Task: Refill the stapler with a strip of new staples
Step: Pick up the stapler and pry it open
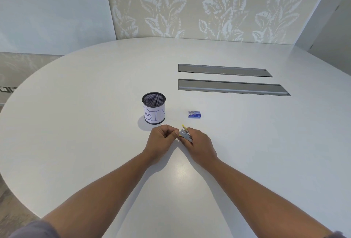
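While stapler (185, 135) sits low over table (95, 142), gripped in curled right hand (199, 145), lid apparently raised. Opening or checking step, by the look of it. Left hand (161, 139) pinched nearly shut at its front end; contents too small to tell. Next: fetching a strip from staple box (194, 114), beyond, beside bin (153, 107).

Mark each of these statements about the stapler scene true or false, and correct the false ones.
1. The right hand holds the stapler. True.
2. The staple box sits inside the mesh cup. False: it lies on the table, to the right of the cup.
3. The cup carries a paper label reading BIN. True.
4. The left hand rests flat on the table, far from the stapler. False: it is curled, fingertips at the stapler.
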A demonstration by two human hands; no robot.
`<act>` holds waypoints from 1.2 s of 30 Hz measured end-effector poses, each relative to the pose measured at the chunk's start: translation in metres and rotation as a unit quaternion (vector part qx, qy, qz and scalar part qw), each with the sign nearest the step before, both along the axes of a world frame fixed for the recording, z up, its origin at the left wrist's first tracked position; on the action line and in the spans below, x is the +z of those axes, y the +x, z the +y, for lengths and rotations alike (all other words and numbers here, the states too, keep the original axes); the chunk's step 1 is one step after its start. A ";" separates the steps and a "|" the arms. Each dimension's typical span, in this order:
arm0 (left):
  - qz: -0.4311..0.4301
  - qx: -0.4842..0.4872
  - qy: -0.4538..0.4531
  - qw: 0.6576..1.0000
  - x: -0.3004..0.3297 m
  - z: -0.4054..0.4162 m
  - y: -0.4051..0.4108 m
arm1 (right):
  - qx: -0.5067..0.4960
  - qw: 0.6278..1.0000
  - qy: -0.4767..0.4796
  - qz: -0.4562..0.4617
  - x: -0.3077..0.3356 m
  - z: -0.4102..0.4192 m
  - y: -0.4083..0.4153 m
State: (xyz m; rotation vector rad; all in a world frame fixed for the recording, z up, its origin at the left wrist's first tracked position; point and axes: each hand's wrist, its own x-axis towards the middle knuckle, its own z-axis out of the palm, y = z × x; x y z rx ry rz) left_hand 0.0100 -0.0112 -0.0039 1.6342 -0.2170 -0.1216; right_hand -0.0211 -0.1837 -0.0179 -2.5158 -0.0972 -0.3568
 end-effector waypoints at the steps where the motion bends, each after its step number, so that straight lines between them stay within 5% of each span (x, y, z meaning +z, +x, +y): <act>1: 0.002 -0.001 -0.005 1.000 0.000 0.000 0.000 | 0.006 1.000 -0.007 -0.004 0.000 0.000 0.000; 29: -0.003 0.007 0.013 1.000 0.001 -0.001 -0.002 | 0.013 0.999 -0.017 -0.024 -0.001 0.000 -0.002; 36: 0.003 0.007 -0.014 1.000 0.001 -0.002 -0.004 | -0.015 0.998 0.056 -0.020 0.001 0.000 0.000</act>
